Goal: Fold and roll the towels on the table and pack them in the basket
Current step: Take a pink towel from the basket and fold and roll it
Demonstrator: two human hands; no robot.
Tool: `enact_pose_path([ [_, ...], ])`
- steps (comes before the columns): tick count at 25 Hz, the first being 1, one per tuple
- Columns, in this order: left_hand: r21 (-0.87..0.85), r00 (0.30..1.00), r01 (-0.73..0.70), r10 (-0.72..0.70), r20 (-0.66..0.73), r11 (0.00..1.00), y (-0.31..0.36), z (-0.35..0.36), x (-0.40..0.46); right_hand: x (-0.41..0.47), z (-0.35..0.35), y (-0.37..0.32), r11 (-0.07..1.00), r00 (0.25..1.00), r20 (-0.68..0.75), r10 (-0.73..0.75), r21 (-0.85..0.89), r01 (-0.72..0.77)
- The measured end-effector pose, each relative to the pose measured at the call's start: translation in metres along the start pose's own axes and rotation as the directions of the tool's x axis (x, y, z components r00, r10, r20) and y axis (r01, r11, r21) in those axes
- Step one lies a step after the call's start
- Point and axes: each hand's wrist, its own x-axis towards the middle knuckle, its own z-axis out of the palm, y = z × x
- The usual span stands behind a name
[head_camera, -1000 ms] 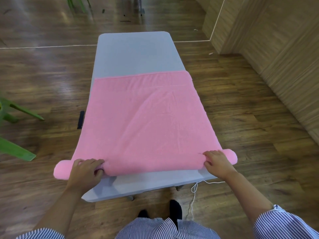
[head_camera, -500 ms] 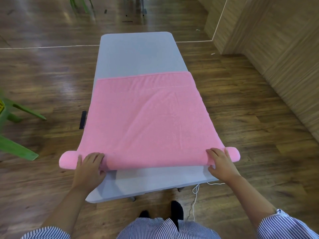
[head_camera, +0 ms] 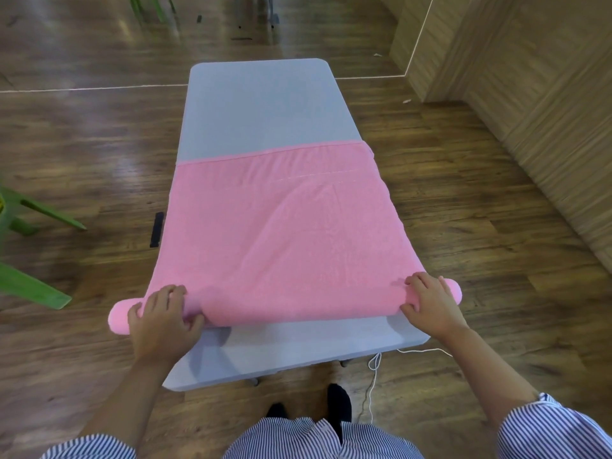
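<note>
- The pink towel (head_camera: 281, 233) under my fingers is soft terry cloth, matt and nubbly, with a flat woven band near its far hem.
- The table (head_camera: 261, 104) top looks like smooth, pale grey plastic with a dull sheen.
- The floor (head_camera: 86, 154) is glossy varnished wood planks, catching light.
- My sleeves (head_camera: 556, 429) are thin striped woven cloth.
- The wall (head_camera: 546, 94) panelling shows matt, grained wood.

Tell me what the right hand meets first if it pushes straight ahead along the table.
The right hand already grips the roll of the pink towel; ahead lies only its flat unrolled stretch, then bare table.
</note>
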Motion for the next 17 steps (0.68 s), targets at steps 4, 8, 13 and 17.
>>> enact_pose_path([
  [4,0.027,0.991,0.003,-0.007,0.135,1.0,0.0,0.014,-0.007,-0.005,0.006,0.009,0.999,0.998,0.057,-0.035,0.036,0.033],
  [8,-0.003,0.991,-0.038,0.038,0.125,0.999,0.004,0.008,-0.006,-0.002,0.001,0.006,0.999,0.995,0.103,-0.011,0.054,0.005],
  [13,0.015,0.991,-0.133,0.133,0.013,0.991,-0.003,0.0,0.006,0.007,-0.009,0.005,1.0,0.982,0.19,0.002,-0.021,0.002],
  [17,0.0,0.981,-0.194,0.194,0.01,0.981,0.007,0.003,0.006,0.006,0.004,0.007,0.994,0.992,-0.068,-0.107,0.008,0.107],
])
